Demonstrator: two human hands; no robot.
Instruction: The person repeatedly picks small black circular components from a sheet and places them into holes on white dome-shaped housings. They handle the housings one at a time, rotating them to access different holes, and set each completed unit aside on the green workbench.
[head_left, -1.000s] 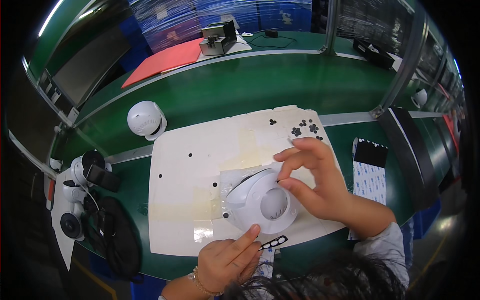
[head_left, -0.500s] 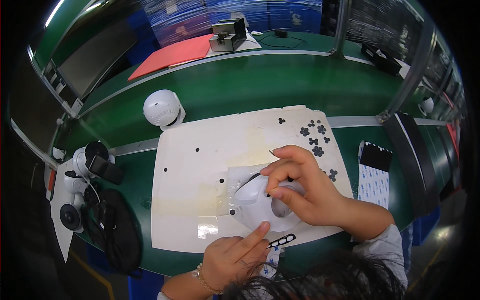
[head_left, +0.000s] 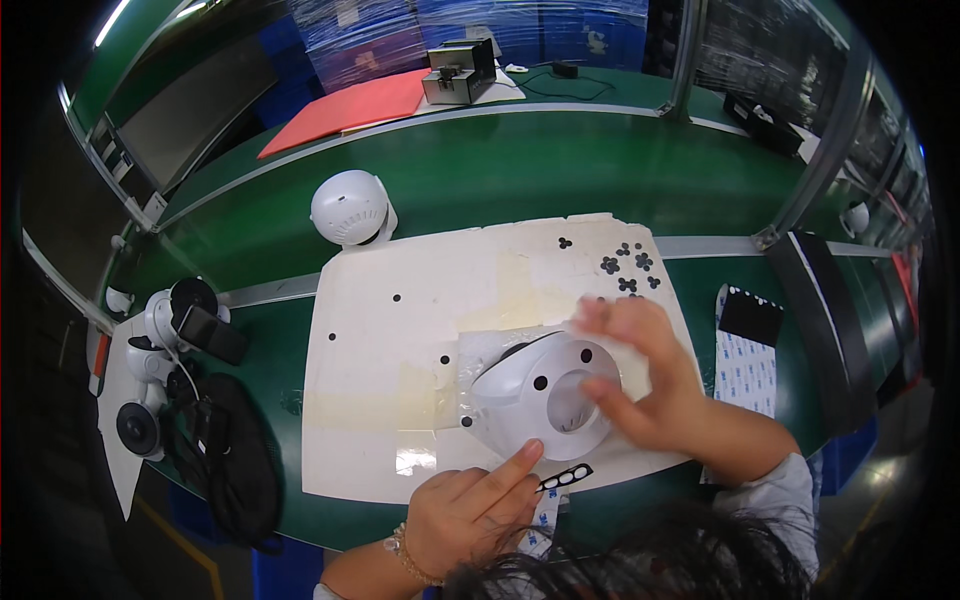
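Observation:
In front of me a white, rounded plastic housing (head_left: 510,412) with a round opening rests on clear plastic film. Two round black stickers (head_left: 540,383) are on its face, beside the opening. My left hand (head_left: 470,522) has its index fingertip against the housing's near edge. Its other fingers are curled on a sticker strip (head_left: 566,478), black with round holes, whose printed white backing (head_left: 540,528) shows below. Over the right side of the housing is my right hand (head_left: 650,380), blurred, thumb and fingers apart, nothing visible between them.
Under the housing lies a cream board (head_left: 370,390) with scattered black dots and black sticker clusters (head_left: 612,265). A white camera (head_left: 350,207) stands behind it on the green surface. More cameras (head_left: 140,430) and a black pouch (head_left: 235,450) lie left; a sticker sheet (head_left: 748,350) lies right.
My right hand has lifted off the housing and moved right, its fingers spreading and uncovering a black sticker. The white camera at the back has shifted right. My left hand stays put.

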